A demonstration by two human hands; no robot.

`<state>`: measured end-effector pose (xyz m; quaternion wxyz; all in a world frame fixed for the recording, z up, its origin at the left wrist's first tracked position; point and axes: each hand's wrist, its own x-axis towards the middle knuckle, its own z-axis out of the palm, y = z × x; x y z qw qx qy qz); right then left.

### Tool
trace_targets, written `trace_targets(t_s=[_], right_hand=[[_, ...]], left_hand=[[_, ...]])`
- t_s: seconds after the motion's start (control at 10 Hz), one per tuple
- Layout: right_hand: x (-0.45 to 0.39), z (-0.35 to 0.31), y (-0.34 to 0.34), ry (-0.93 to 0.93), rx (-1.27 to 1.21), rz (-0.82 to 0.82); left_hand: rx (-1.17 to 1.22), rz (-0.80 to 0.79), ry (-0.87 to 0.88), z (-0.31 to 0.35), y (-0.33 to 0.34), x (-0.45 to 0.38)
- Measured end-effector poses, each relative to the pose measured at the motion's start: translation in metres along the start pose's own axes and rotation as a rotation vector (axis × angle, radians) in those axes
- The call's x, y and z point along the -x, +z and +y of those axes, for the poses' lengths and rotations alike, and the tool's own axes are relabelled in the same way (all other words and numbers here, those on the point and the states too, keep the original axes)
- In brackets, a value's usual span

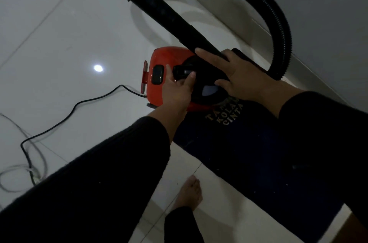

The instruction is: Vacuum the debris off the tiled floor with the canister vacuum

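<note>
Red plastic canister vacuum w/ black top [159,57] sits on the glossy white tiled floor [59,43], right under both hands. Left hand [177,91] grips the black carry handle [182,72] on the vacuum's top, fingers curled round it, thumb beside the black rectangular button [157,74] just left of that grip. Right hand [239,75] lies flat, fingers straight and spread, on the vacuum's black dome; not clasping anything. Black rigid tube [169,12] runs up-left from under the right hand's fingertips, turning ribbed further up. Black corrugated hose [282,29] arcs above and right of the right hand, along the grey wall [328,4]. Thin black power cord [75,105] trails left from the vacuum's side, below-left of the left grip, over the floor. Dark mat w/ gold lettering [249,143] lies under the right forearm, touching the vacuum's near edge. Bare foot [189,193] stands on the tiles below the hands. Both sleeves black. Debris too small/dim to tell.
</note>
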<state>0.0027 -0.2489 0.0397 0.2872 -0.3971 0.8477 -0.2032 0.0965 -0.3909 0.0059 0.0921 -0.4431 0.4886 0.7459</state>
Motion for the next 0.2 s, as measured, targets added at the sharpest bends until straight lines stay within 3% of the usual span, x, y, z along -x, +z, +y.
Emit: trace_targets(t_s=[0.2], right_hand=[[0.022, -0.012, -0.005, 0.086, -0.088, 0.026]], left_hand=[[-0.614, 0.029, -0.101, 0.021, -0.010, 0.035]])
